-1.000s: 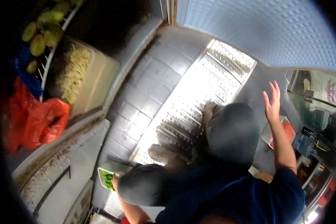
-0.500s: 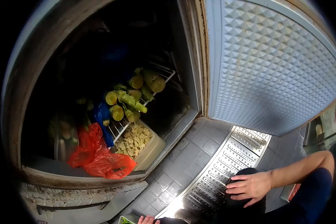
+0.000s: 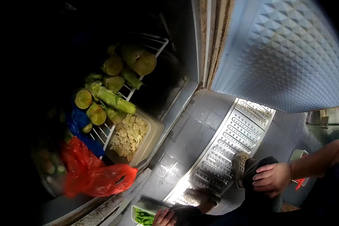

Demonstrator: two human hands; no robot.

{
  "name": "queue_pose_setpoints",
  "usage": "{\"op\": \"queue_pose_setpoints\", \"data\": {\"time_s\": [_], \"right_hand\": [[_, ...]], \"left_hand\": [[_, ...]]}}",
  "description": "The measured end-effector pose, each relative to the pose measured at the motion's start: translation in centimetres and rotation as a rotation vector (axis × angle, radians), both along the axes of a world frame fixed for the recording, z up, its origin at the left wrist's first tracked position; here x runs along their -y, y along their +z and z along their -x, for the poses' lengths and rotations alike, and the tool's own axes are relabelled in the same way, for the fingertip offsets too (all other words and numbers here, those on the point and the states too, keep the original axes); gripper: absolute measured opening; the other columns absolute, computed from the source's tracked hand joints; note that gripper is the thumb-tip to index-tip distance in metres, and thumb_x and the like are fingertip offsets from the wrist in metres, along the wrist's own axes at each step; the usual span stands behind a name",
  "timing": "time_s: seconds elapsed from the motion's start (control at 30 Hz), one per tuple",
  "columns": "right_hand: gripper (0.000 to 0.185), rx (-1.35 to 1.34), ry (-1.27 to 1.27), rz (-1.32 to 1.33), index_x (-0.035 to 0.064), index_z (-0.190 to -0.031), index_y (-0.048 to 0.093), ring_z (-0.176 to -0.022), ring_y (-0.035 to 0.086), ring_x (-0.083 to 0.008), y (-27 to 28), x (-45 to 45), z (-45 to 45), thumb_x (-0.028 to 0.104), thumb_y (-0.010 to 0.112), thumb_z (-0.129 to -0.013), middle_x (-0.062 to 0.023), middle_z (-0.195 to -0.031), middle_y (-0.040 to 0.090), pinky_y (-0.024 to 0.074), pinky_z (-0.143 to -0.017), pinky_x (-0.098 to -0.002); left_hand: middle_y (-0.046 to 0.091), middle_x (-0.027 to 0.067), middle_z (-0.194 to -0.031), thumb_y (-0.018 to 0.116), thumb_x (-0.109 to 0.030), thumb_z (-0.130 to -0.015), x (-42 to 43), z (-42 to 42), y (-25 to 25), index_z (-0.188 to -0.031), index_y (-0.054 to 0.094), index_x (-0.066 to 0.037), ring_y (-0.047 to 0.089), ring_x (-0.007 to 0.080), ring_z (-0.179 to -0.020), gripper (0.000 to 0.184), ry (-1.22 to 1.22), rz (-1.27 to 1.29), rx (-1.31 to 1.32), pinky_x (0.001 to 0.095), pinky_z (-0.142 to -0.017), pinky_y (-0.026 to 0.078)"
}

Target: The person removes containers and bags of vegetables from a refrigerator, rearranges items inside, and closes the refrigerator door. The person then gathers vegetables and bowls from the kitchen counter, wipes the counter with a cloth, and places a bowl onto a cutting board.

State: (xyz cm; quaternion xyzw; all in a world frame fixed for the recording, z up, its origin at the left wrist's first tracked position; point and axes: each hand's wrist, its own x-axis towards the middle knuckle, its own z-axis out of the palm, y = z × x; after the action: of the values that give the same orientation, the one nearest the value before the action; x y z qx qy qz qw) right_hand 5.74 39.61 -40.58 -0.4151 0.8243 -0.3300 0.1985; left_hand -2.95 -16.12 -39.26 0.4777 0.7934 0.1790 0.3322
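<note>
Dark trousers loosely cut; a dark, short sleeve at the right, the forearm bare; tan shoes dotted with small holes.

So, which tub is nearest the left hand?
The white tub of green vegetables, beside the left hand; the beige tub sits in the fridge, another tub near the right hand.

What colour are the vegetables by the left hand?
The vegetables are bright green, shown in the head view.
</note>
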Motion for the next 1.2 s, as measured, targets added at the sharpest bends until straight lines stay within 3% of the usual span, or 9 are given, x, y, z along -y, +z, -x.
{"op": "queue_pose_setpoints", "data": {"time_s": [0.1,0.17,0.2,0.47,0.67,0.97,1.03,1.1,1.2], "right_hand": [[0.055,0.076,0.057,0.034,0.0101,-0.126,0.066,-0.129,0.054,-0.0282,0.7,-0.3,0.0,0.049,0.066,-0.087,-0.0098,-0.133,0.061,0.0413,-0.111,-0.0464],[0.054,0.104,0.053,0.060,0.0102,-0.127,0.066,-0.129,0.054,-0.0283,1.2,-0.1,-0.4,0.047,0.066,-0.087,-0.0101,-0.134,0.060,0.0418,-0.110,-0.0462],[0.052,0.116,0.036,0.081,0.0097,-0.126,0.066,-0.130,0.053,-0.0280,1.4,-0.1,-0.9,0.045,0.065,-0.087,-0.0101,-0.134,0.060,0.0423,-0.109,-0.0466],[0.044,0.201,-0.059,0.158,0.0100,-0.117,0.066,-0.120,0.058,-0.0281,4.2,0.9,-4.3,0.036,0.070,-0.082,-0.0084,-0.120,0.065,0.0456,-0.099,-0.0465],[0.058,0.016,-0.283,-0.207,0.0112,-0.134,0.058,-0.131,0.050,-0.0326,7.9,3.7,-7.2,0.036,0.071,-0.084,-0.0164,-0.138,0.055,0.0345,-0.114,-0.0526],[0.071,-0.092,-1.051,-0.383,0.0092,-0.143,0.052,-0.145,0.036,-0.0370,42.0,-5.5,3.9,0.030,0.075,-0.080,-0.0213,-0.149,0.047,0.0222,-0.118,-0.0647],[0.069,-0.560,-1.455,-0.498,0.0049,-0.140,0.054,-0.143,0.038,-0.0384,45.5,-11.7,4.4,0.037,0.073,-0.083,-0.0223,-0.145,0.050,0.0212,-0.119,-0.0632],[0.069,-0.535,-1.669,-0.670,0.0018,-0.140,0.053,-0.142,0.039,-0.0386,47.6,-17.8,4.5,0.048,0.065,-0.089,-0.0225,-0.144,0.051,0.0190,-0.121,-0.0601],[0.075,0.172,-1.528,-0.678,0.0021,-0.145,0.047,-0.144,0.036,-0.0376,45.8,-21.3,1.4,0.057,0.055,-0.094,-0.0222,-0.148,0.047,0.0166,-0.122,-0.0569]], "left_hand": [[0.036,0.0236,-0.158,0.080,-0.046,-0.074,0.8,0.2,-0.2,-0.141,0.049,0.002,0.028,0.0472,-0.147,0.088,-0.012,-0.006,0.085,0.0637,-0.119,0.024],[0.054,0.0219,-0.141,0.073,-0.042,-0.088,-1.0,1.6,0.4,-0.136,0.057,-0.002,0.048,0.0374,-0.134,0.064,-0.029,-0.089,0.074,0.0530,-0.111,0.038],[0.046,0.0265,-0.147,0.079,-0.047,-0.076,-0.2,1.0,-0.4,-0.136,0.058,-0.004,0.039,0.0460,-0.140,0.077,-0.038,-0.124,0.137,0.0631,-0.115,0.028],[0.044,0.0271,-0.145,0.072,-0.028,-0.081,-1.6,-0.5,1.9,-0.132,0.057,-0.001,0.041,0.0466,-0.136,0.060,-0.147,-0.084,0.163,0.0656,-0.112,0.028],[0.043,0.0252,-0.147,0.063,-0.033,-0.091,-8.0,-4.1,9.3,-0.142,0.049,-0.005,0.040,0.0431,-0.138,0.060,-0.316,0.617,-0.151,0.0614,-0.111,0.030],[0.056,0.0291,-0.136,0.059,-0.037,-0.095,-16.0,-10.8,24.7,-0.145,0.047,-0.005,0.052,0.0449,-0.128,0.061,0.494,0.335,0.204,0.0516,-0.109,0.040],[0.058,0.0290,-0.132,0.060,-0.036,-0.095,-16.1,-10.6,28.0,-0.143,0.049,-0.004,0.056,0.0441,-0.123,0.058,0.521,0.377,0.206,0.0503,-0.105,0.044],[0.066,0.0267,-0.117,0.061,-0.037,-0.095,-12.4,-10.8,26.1,-0.139,0.053,-0.005,0.064,0.0442,-0.107,0.055,0.381,0.392,0.070,0.0511,-0.095,0.051],[0.070,0.0257,-0.102,0.061,-0.041,-0.094,-9.2,-11.1,26.7,-0.132,0.057,-0.006,0.068,0.0450,-0.093,0.052,0.340,0.455,-0.056,0.0526,-0.083,0.055]]}}
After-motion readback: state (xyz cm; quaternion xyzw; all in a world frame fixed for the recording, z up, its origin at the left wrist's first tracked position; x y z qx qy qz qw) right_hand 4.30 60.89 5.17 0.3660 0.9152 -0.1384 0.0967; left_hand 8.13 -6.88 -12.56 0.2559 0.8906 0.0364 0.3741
